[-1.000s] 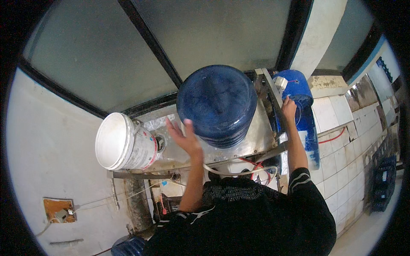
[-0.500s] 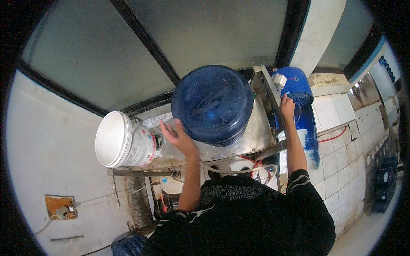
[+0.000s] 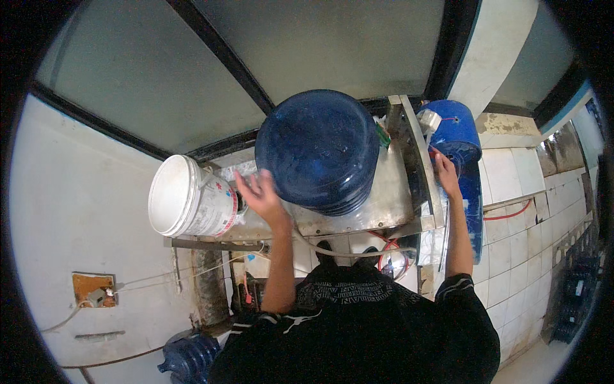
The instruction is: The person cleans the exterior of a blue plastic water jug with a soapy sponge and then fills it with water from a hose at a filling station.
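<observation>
The blue jug [image 3: 318, 150] is positioned on the metal bench [image 3: 393, 192] against the rear edge, its round base facing up. The left hand [image 3: 263, 200] is open, fingers spread, at the front-left side of the jug; contact cannot be determined. The right hand [image 3: 448, 174] is located beyond the right edge of the bench, beside the blue drum [image 3: 457, 131]; its fingers are bent, and whether they grip anything cannot be determined. The white bucket [image 3: 171, 195] occupies the left end of the bench.
</observation>
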Demonstrator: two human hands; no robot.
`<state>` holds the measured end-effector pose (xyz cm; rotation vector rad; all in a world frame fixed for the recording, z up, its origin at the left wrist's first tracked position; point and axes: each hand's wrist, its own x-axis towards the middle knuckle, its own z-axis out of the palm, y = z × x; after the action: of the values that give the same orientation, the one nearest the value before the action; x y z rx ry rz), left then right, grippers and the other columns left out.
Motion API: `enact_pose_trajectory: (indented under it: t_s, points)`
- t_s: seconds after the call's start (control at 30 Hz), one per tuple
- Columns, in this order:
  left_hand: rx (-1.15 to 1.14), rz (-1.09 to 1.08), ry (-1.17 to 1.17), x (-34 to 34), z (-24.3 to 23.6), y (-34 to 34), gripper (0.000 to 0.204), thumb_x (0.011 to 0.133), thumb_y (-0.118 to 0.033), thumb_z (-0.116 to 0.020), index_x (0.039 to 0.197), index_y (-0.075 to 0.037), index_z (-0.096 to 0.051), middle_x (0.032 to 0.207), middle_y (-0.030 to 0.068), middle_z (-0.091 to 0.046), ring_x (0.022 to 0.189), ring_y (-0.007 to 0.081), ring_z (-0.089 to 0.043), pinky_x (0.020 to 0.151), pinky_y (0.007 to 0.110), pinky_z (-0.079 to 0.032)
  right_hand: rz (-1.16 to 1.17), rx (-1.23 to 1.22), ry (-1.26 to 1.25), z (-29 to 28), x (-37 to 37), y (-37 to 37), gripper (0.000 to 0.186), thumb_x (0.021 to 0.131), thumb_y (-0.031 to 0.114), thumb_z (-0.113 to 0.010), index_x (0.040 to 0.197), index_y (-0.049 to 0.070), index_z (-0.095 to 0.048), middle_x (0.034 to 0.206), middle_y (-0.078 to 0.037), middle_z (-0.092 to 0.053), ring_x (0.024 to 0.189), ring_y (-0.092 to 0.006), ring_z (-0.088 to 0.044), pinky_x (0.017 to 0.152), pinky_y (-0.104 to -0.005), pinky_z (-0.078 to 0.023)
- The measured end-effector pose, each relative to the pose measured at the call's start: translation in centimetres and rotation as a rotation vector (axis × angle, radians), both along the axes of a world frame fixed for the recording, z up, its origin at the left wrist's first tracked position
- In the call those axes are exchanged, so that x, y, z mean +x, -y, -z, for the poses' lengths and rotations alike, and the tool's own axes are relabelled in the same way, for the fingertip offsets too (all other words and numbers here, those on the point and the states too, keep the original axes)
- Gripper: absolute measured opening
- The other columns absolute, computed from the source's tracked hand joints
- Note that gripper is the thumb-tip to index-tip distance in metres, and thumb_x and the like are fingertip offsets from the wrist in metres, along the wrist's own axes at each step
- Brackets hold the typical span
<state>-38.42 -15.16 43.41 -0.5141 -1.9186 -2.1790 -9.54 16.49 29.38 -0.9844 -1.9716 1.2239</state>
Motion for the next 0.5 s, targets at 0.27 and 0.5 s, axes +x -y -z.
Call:
enact_pose_trajectory:
  t_s: [0.27,0.5]
  points:
    - [-0.072,0.198,-0.082,1.4,-0.5,-1.1,0.070,0.077,-0.008,-0.063,0.138,0.003,-0.031,0.140,0.0194,-0.034,0.130,0.0281,-0.032,0.109,0.036,-0.020,0.217,0.189,0.345,-1.6,-2.2,-1.6,0.043,0.094,0.043,-0.043,0.103,0.008,-0.067,0.089,-0.021,-0.065,0.087,-0.0382,-0.063,0.077,-0.0408,-0.048]
    - [0.208,0.400,0.035,-2.1,3.4,0.9,0.071,0.081,-0.024,-0.064,0.138,0.003,-0.031,0.142,0.0209,-0.032,0.130,0.0311,-0.032,0.109,0.038,-0.021,0.483,0.212,0.231,-1.7,-4.2,-0.4,0.036,0.091,0.036,-0.050,0.102,0.006,-0.067,0.094,-0.024,-0.064,0.089,-0.0397,-0.060,0.080,-0.0447,-0.046]
